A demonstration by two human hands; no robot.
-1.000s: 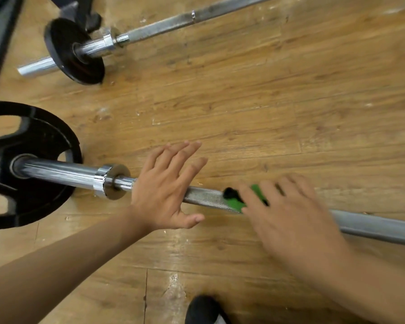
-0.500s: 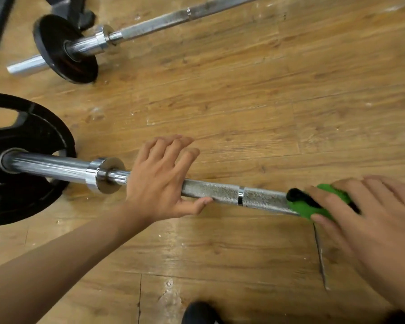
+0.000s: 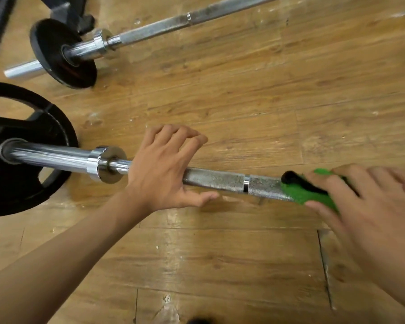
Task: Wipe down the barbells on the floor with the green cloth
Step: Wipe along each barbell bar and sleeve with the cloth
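Mid-wipe, I judge: my left hand [image 3: 159,169] curls over the knurled steel barbell [image 3: 220,181] at 9 o'clock, right hand [image 3: 360,206] wraps the green fuzzy cloth [image 3: 302,195] round it at 3; next needs a firm slide along the shaft.

views: just the one, a head cam
spot: up over the wooden floor [image 3: 267,101]
facing: forward and steeply down
closeness: pretty tight, left hand [image 3: 159,171] and near barbell [image 3: 220,181] mid-frame, right hand [image 3: 372,206] and green cloth [image 3: 299,195] by the right edge
top edge: far barbell [image 3: 150,31]
lens: wide-angle
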